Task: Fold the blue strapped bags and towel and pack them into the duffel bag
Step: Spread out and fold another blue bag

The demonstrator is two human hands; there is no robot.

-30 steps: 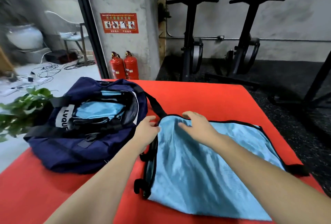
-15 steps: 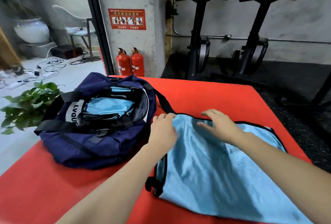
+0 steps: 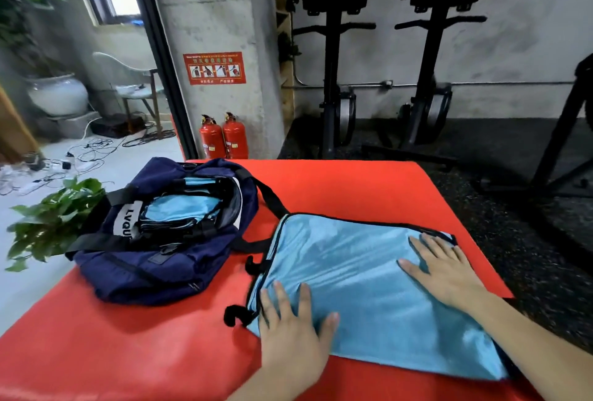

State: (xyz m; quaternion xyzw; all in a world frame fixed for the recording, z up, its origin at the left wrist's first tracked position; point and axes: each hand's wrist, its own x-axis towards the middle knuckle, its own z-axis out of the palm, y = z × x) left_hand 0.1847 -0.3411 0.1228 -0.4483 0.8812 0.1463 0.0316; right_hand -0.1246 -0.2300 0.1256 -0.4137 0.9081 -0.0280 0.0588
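Blue strapped bag (image 3: 362, 275) spread flat, black-trimmed, under left hand (image 3: 293, 333) and right hand (image 3: 444, 267), fingers straight. Beside navy duffel bag (image 3: 160, 259) on red mat (image 3: 96, 352); concrete walls behind.

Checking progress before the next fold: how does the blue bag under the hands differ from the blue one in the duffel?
The blue bag on the mat lies spread flat; the one in the duffel bag is folded small. The left hand and right hand press flat on the first; the packed one is untouched. Both are light blue with black trim.
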